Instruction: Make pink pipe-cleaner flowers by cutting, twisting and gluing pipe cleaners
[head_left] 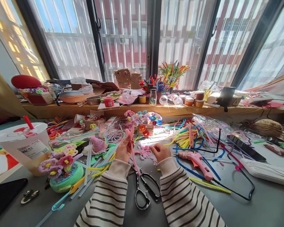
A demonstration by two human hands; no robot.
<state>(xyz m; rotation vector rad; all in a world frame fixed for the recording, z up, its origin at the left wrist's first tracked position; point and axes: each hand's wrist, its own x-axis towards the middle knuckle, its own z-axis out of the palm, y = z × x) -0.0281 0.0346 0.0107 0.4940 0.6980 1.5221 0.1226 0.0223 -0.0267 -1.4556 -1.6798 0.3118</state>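
My left hand (pixel 124 150) is closed around a pink pipe cleaner (pixel 133 151), bent into loops at its top. One long end hangs down to the black-handled scissors (pixel 144 190) lying on the table between my forearms. My right hand (pixel 161 152) hovers to the right with thumb and fingers pinched together; whatever is between them is too small to make out. Beside those fingertips lie small pink and lilac fuzzy pieces (pixel 145 153). A pink glue gun (pixel 197 162) rests on the table right of my right hand.
A lidded drink cup (pixel 26 148) and a green pot of fuzzy flowers (pixel 65 176) stand at left. Behind my hands is a flower basket (pixel 145 130). A heap of coloured pipe cleaners (pixel 190 134) lies back right. The glue gun's black cord (pixel 245 197) loops across the right side.
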